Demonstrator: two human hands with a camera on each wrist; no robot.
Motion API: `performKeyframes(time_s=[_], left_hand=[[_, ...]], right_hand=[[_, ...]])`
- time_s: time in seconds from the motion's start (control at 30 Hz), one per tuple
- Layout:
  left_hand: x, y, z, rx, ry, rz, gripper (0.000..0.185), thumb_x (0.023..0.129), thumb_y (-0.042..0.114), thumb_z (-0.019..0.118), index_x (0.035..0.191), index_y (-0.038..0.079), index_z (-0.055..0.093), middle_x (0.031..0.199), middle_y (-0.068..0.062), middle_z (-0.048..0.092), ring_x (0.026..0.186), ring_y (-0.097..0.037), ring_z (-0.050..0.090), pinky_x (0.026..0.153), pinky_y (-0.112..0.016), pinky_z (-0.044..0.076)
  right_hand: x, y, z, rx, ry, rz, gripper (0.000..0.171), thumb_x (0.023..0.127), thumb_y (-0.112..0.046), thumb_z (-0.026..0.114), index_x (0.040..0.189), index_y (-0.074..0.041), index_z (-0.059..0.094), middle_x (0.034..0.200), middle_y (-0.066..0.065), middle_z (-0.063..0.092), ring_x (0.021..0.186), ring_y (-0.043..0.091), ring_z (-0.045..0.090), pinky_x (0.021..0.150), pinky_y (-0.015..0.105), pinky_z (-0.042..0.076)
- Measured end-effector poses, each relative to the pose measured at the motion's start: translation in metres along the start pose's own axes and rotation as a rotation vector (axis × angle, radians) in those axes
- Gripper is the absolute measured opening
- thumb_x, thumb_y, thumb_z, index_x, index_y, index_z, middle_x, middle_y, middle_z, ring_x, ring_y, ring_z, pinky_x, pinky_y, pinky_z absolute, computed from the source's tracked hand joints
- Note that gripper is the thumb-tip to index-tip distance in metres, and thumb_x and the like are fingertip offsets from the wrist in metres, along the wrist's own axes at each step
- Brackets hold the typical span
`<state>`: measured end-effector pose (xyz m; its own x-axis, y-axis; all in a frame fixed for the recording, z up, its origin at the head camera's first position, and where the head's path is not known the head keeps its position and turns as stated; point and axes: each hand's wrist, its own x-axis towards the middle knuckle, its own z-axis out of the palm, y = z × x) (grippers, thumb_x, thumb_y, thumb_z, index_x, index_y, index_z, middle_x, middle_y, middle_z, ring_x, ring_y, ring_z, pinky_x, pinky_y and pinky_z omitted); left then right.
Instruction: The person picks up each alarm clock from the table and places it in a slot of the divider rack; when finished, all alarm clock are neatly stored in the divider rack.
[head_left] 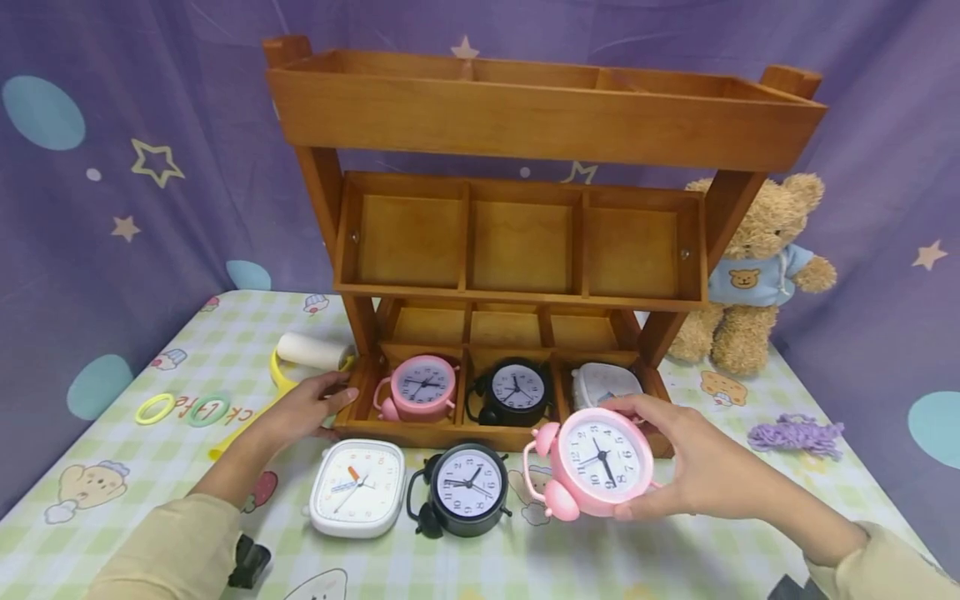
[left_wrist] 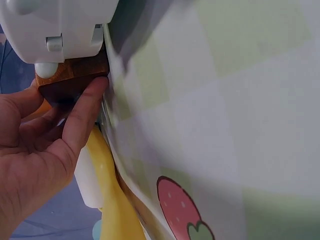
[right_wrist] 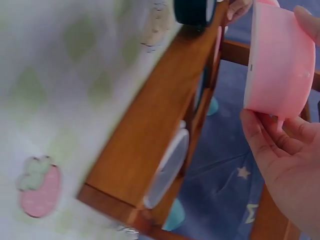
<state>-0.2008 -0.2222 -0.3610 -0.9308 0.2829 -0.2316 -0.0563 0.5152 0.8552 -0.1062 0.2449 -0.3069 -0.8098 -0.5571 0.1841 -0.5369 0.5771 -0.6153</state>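
My right hand holds a pink twin-bell alarm clock by its edge, raised in front of the wooden shelf's lower right corner. In the right wrist view, the fingers and thumb span the pink clock's side. At the lower left end of the wooden shelf, my left hand grips the corner, with fingers on either side of the wood. A white square alarm clock and a black twin-bell alarm clock stand on the cloth before the shelf.
The shelf's bottom row holds a pink clock, a black clock and a white clock. A teddy bear sits behind right, near a purple yarn bundle. Left lie a lint roller and two rings.
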Motion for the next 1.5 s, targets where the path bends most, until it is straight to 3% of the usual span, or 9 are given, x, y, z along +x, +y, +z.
performKeyframes(time_s=[0.23, 0.43, 0.6, 0.87, 1.2, 1.5], left_hand=[[-0.001, 0.000, 0.000, -0.001, 0.003, -0.005, 0.054, 0.111, 0.013, 0.042, 0.149, -0.020, 0.022, 0.145, -0.046, 0.032, 0.132, -0.056, 0.040, 0.081, -0.049, 0.062], [-0.002, 0.001, 0.001, 0.003, 0.007, 0.016, 0.054, 0.110, 0.011, 0.043, 0.148, -0.021, 0.024, 0.143, -0.046, 0.034, 0.132, -0.056, 0.040, 0.079, -0.048, 0.063], [-0.002, 0.000, 0.001, -0.004, 0.010, 0.023, 0.053, 0.109, 0.010, 0.044, 0.148, -0.021, 0.025, 0.142, -0.046, 0.036, 0.129, -0.054, 0.043, 0.077, -0.047, 0.063], [-0.003, 0.000, 0.002, -0.002, 0.019, 0.025, 0.053, 0.109, 0.011, 0.045, 0.147, -0.020, 0.027, 0.141, -0.045, 0.038, 0.127, -0.052, 0.045, 0.075, -0.045, 0.064], [-0.003, 0.002, 0.004, -0.015, 0.031, 0.029, 0.053, 0.109, 0.011, 0.047, 0.147, -0.020, 0.027, 0.142, -0.045, 0.036, 0.128, -0.053, 0.044, 0.074, -0.045, 0.064], [-0.004, 0.003, 0.003, -0.005, 0.022, 0.006, 0.055, 0.109, 0.012, 0.045, 0.149, -0.020, 0.024, 0.146, -0.046, 0.032, 0.133, -0.056, 0.039, 0.078, -0.046, 0.063]], right_hand=[[0.021, -0.018, -0.016, -0.125, 0.073, -0.049, 0.087, 0.064, -0.052, 0.095, 0.136, -0.023, 0.056, 0.120, -0.017, 0.064, 0.105, 0.009, 0.061, 0.087, 0.038, 0.057], [0.047, -0.034, -0.029, -0.137, 0.143, -0.108, 0.091, 0.059, -0.043, 0.100, 0.135, -0.017, 0.057, 0.118, -0.013, 0.065, 0.101, 0.009, 0.063, 0.087, 0.028, 0.057], [0.070, -0.048, -0.034, -0.157, 0.219, -0.150, 0.096, 0.056, -0.039, 0.102, 0.137, -0.015, 0.057, 0.121, -0.010, 0.065, 0.101, 0.009, 0.063, 0.083, 0.028, 0.058], [0.112, -0.070, -0.035, -0.171, 0.263, -0.187, 0.096, 0.061, -0.035, 0.100, 0.141, -0.009, 0.054, 0.129, 0.001, 0.062, 0.112, 0.017, 0.061, 0.094, 0.042, 0.058], [0.159, -0.087, -0.035, -0.185, 0.317, -0.203, 0.096, 0.065, -0.036, 0.098, 0.144, -0.008, 0.051, 0.135, 0.004, 0.060, 0.116, 0.018, 0.057, 0.098, 0.039, 0.054], [0.195, -0.098, -0.034, -0.210, 0.403, -0.202, 0.094, 0.065, -0.040, 0.097, 0.140, -0.007, 0.053, 0.127, 0.007, 0.062, 0.113, 0.019, 0.058, 0.096, 0.036, 0.052]])
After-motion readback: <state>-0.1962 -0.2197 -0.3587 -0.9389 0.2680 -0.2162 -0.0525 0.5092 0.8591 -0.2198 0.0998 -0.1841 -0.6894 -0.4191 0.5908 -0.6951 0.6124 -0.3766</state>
